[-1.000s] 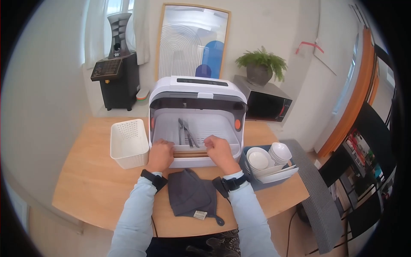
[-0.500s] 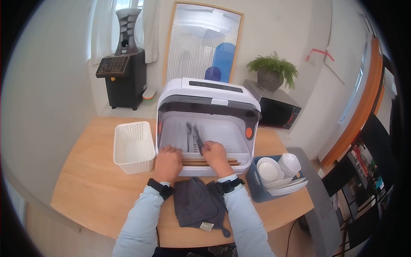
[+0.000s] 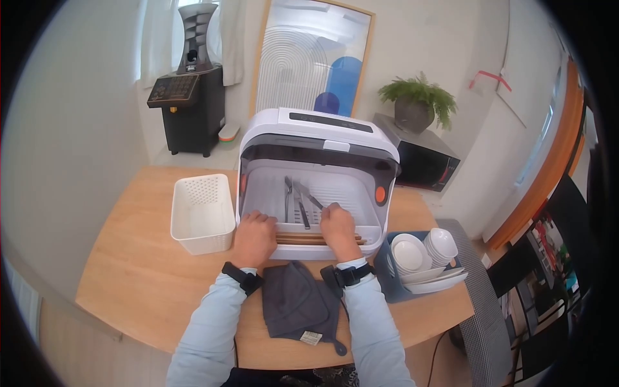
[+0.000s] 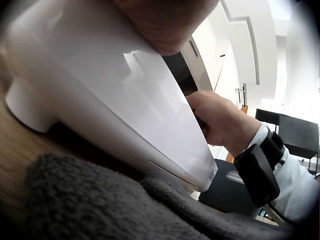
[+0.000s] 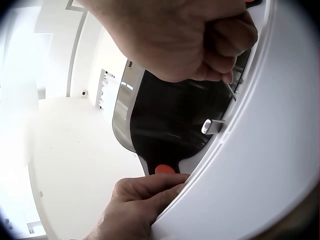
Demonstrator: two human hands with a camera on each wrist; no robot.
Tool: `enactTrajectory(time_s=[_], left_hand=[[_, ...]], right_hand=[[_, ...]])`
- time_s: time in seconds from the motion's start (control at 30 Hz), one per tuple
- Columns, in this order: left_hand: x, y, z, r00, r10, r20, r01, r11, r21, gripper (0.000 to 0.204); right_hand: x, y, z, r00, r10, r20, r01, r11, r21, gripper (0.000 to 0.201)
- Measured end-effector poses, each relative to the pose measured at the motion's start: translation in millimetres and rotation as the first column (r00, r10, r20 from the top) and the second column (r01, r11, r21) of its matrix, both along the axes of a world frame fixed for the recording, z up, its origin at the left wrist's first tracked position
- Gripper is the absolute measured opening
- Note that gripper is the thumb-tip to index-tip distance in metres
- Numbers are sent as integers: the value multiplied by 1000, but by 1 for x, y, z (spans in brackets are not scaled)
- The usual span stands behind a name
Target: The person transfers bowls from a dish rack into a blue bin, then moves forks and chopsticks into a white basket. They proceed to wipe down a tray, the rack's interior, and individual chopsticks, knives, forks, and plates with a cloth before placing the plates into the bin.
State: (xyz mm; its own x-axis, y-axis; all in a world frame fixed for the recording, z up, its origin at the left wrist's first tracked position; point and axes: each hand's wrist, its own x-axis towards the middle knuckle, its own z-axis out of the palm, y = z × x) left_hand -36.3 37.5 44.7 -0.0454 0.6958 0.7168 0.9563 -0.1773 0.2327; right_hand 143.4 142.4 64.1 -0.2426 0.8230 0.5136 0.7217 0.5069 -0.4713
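A white countertop appliance [image 3: 267, 120] has its dark lid raised over a white tray [image 3: 348, 200]. My right hand [image 3: 338, 226] pinches the end of a slanted metal utensil [image 3: 312, 198] at the tray's front right. Two more metal utensils [image 3: 287, 200] lie to its left, and wooden chopsticks [image 3: 300, 238] fill the front compartment. My left hand [image 3: 255, 240] rests over the appliance's front left rim. In the right wrist view, curled fingers of the right hand [image 5: 200, 40] partly hide a thin metal piece, and the left hand [image 5: 140, 202] touches the rim.
On the wooden table [image 3: 135, 271], a white basket [image 3: 203, 237] stands left of the appliance, and a blue basin [image 3: 398, 290] with bowls and plates stands right. A grey cloth [image 3: 298, 306] lies in front. A microwave [image 3: 419, 161] and a plant [image 3: 416, 113] are behind.
My right hand has moved to the right with one utensil, which now slants apart from the others. My left hand remains at the front left rim. The head view has shifted slightly.
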Motion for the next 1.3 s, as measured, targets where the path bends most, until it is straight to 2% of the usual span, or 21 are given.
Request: enactTrajectory(time_s=[0.07, 0.17, 0.27, 0.37, 0.47, 0.53, 0.6, 0.67, 0.7, 0.77, 0.87, 0.9, 1.0, 1.07, 1.27, 1.3], left_hand=[[0, -1, 2, 1000, 8, 3, -8, 999, -52, 10], [1, 1, 1, 1000, 2, -6, -2, 1000, 10, 7], [1, -2, 4, 1000, 3, 20, -2, 999, -52, 9], [2, -1, 7, 998, -46, 42, 42, 995, 88, 12], [7, 6, 5, 956, -179, 233, 128, 968, 216, 13], [14, 5, 11, 753, -257, 606, 255, 963, 91, 15], [24, -1, 25, 428, -259, 866, 417, 907, 66, 18], [33, -10, 43, 49, -204, 978, 563, 814, 142, 23], [36, -11, 45, 36, -234, 972, 584, 794, 169, 24], [41, -14, 48, 8, -293, 956, 625, 747, 224, 26], [57, -23, 65, -162, -349, 923, 518, 766, 381, 23], [58, -24, 68, -142, -385, 912, 499, 768, 402, 23], [57, -28, 72, -54, -464, 884, 463, 773, 434, 22], [55, -30, 72, 35, -487, 873, 460, 783, 418, 22], [62, -34, 74, 169, -534, 829, 446, 791, 419, 20], [63, -34, 75, 159, -526, 836, 441, 795, 416, 20]], right_hand=[[0, -1, 5, 1000, -10, -27, 10, 1000, -8, 28], [4, -3, 14, 998, -22, -52, 22, 1000, -2, 29], [11, -4, 22, 990, -23, -138, 22, 1000, -2, 30], [19, -7, 32, 953, 118, -280, -116, 993, 24, 28], [30, -20, 56, 899, 186, -397, -270, 948, -168, 27], [41, -29, 73, 865, 183, -468, -341, 897, -280, 27], [52, -43, 93, 817, 174, -549, -440, 803, -401, 26], [64, -56, 112, 758, 145, -637, -557, 653, -514, 26], [70, -54, 112, 735, 183, -653, -612, 592, -524, 24], [74, -51, 111, 688, 228, -689, -675, 549, -493, 22], [68, -50, 103, 593, 356, -723, -764, 531, -366, 19], [64, -49, 100, 556, 407, -725, -790, 529, -309, 17], [57, -39, 90, 546, 448, -708, -800, 531, -281, 16], [53, -38, 88, 575, 439, -691, -781, 546, -303, 16], [55, -40, 93, 631, 403, -663, -735, 582, -347, 21], [56, -39, 92, 632, 401, -663, -734, 583, -348, 20]])
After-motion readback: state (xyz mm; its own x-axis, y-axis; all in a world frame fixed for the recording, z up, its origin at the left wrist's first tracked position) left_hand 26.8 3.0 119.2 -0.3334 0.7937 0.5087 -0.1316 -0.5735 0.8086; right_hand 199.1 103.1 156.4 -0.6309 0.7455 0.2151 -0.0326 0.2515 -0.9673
